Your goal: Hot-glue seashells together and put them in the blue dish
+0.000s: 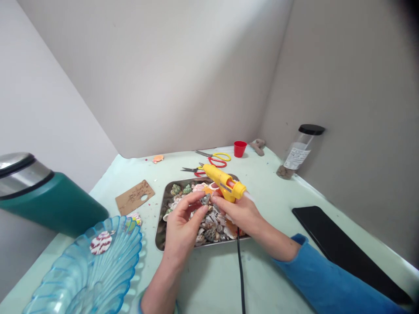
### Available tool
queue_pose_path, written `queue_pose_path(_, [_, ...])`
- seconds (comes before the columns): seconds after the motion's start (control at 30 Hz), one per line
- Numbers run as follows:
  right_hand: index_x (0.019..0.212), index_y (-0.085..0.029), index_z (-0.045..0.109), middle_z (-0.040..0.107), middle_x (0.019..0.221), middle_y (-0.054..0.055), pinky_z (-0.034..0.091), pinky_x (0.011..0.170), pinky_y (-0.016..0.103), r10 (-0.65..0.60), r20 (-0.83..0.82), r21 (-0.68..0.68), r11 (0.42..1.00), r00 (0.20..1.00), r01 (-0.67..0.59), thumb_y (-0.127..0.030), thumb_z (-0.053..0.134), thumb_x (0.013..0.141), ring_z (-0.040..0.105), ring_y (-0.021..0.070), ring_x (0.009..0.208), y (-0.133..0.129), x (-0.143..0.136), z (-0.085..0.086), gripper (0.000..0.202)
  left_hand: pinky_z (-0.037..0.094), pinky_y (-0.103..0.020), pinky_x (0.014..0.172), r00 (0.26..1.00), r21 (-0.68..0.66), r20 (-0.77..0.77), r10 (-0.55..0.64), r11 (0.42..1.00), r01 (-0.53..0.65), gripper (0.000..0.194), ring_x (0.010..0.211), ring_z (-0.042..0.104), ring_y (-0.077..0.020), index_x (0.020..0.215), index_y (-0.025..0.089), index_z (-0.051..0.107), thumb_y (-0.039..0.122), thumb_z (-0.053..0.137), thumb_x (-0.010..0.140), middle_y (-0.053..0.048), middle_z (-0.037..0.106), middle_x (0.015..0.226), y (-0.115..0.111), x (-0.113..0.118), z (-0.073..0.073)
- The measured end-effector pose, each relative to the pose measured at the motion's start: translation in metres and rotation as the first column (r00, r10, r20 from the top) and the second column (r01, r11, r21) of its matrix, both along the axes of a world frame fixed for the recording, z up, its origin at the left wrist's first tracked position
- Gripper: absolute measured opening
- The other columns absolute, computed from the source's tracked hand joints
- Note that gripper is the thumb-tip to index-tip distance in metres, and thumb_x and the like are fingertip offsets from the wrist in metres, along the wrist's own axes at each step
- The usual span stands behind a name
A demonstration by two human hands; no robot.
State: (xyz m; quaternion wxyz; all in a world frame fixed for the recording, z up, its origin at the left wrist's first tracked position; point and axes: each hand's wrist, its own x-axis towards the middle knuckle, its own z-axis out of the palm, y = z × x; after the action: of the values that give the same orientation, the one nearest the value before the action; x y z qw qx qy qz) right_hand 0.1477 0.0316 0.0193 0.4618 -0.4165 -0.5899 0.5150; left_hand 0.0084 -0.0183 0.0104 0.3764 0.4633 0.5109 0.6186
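Note:
Between the thumb and fingers of my left hand (185, 220) is a small grey shell (205, 199), held above a metal tray (159, 235) full of assorted shells. My right hand (240, 213) is closed round the handle of a yellow glue gun (221, 178), whose nozzle points up and to the left. The right fingertips are close to the grey shell; whether they touch it I cannot tell. A black cord (241, 274) runs down from the glue gun.
At left are a green bottle (59, 203), a blue shell-shaped dish (88, 266) and a brown card (131, 198). Behind the tray lie scissors (218, 162) and a red cup (240, 149). A clear jar (296, 155) and a black flat object (343, 248) are at right.

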Motion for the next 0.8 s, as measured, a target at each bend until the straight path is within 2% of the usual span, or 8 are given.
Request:
queue_pose_path(0.23, [0.09,-0.018,0.063,0.056,0.064,-0.004,0.04,0.048,0.023,0.02,0.0,0.001,1.0,1.0,-0.02,-0.028,0.064,0.074,0.048,0.0105,0.052,-0.0002,0.0006,0.0001,0.019,0.048,-0.03,0.089,0.999,0.044,-0.044,-0.014,0.999,0.016,0.025,0.097,0.062,-0.0181,0.1,0.022,0.072,0.024,0.073,0.075,-0.006,0.069,0.113,-0.0004,-0.001,-0.0027])
queue_pose_path(0.47, [0.09,-0.018,0.065,0.053,0.06,-0.005,0.037,0.045,0.022,0.021,-0.022,-0.019,1.0,1.0,-0.022,-0.03,0.065,0.074,0.044,0.0097,0.048,-0.001,0.0,0.0025,0.021,0.047,-0.033,0.091,1.0,0.035,-0.02,0.001,0.999,-0.001,0.027,0.103,0.062,-0.0218,0.1,0.022,0.073,0.027,0.074,0.074,-0.007,0.069,0.114,-0.0008,-0.0011,-0.0022])
queue_pose_path(0.8, [0.088,-0.019,0.065,0.056,0.064,-0.004,0.038,0.046,0.022,0.015,-0.012,-0.01,1.0,1.0,-0.015,-0.029,0.064,0.074,0.046,0.0099,0.05,-0.0002,0.0006,0.0022,0.018,0.048,-0.031,0.088,0.999,0.059,-0.035,-0.002,0.998,0.004,0.024,0.101,0.062,-0.0218,0.097,0.021,0.073,0.024,0.074,0.073,-0.007,0.069,0.114,-0.0015,0.0019,-0.0012])
